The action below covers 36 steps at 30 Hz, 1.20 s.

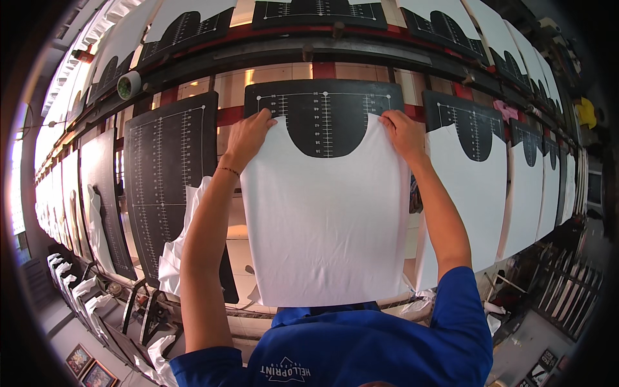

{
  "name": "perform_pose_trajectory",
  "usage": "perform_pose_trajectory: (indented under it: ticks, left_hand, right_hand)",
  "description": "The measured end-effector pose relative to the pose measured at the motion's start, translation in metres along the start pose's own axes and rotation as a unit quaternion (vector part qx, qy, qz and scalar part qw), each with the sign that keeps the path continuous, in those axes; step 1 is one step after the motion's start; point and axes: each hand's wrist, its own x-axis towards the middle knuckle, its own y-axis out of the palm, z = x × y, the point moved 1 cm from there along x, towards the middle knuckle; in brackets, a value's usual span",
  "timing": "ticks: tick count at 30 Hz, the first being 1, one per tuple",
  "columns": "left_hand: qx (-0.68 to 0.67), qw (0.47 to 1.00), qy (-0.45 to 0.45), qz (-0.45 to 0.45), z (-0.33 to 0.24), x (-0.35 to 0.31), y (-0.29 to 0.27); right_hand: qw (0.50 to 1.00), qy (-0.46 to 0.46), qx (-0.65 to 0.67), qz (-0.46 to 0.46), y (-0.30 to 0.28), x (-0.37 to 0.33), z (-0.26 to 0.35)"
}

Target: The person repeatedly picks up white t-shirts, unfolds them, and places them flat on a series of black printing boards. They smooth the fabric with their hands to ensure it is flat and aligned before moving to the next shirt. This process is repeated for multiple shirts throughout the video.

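Observation:
A white fabric shirt panel [327, 226] with a scooped neckline lies over a black printing board [327, 87] marked with white ruler lines. My left hand [250, 134] pinches the panel's left shoulder corner near the board's far left part. At the opposite shoulder corner, my right hand [403, 134] grips the cloth, fingers closed on it. Between the hands, the dark board shows through the neck curve. The fabric looks mostly flat, with light creases toward its near edge.
To the left stands a bare black board [161, 161] with crumpled white cloth [175, 258] by its near edge. On the right, another board carries a white panel [467, 193]. A dark rail [258, 59] runs behind, holding a roll of tape [129, 85]. Pink cloth [505, 111] lies right.

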Motion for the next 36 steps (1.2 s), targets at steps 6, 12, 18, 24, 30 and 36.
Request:
perform_pose_trajectory:
  ticks: [6, 12, 18, 24, 30, 36]
  left_hand:
    - [0.019, 1.000, -0.005, 0.015, 0.000, -0.001, 0.002]
    - [0.142, 0.970, -0.181, 0.082, -0.005, -0.002, -0.018]
    - [-0.045, 0.971, -0.157, -0.172, 0.029, -0.153, -0.001]
    - [-0.664, 0.586, -0.458, 0.083, -0.038, -0.360, 0.071]
    - [-0.685, 0.535, -0.493, 0.044, -0.053, -0.437, 0.075]
    - [-0.698, 0.534, -0.476, -0.001, -0.056, -0.443, 0.078]
  right_hand:
    - [0.999, -0.002, -0.034, -0.005, 0.004, -0.002, -0.002]
    - [0.962, 0.176, -0.199, 0.068, -0.005, 0.001, -0.005]
    - [0.949, 0.283, 0.057, -0.125, -0.056, -0.126, 0.015]
    - [0.628, 0.634, 0.446, 0.067, -0.050, -0.394, 0.042]
    - [0.477, 0.596, 0.646, -0.018, -0.091, -0.444, 0.085]
    - [0.453, 0.600, 0.657, -0.058, -0.083, -0.453, 0.087]
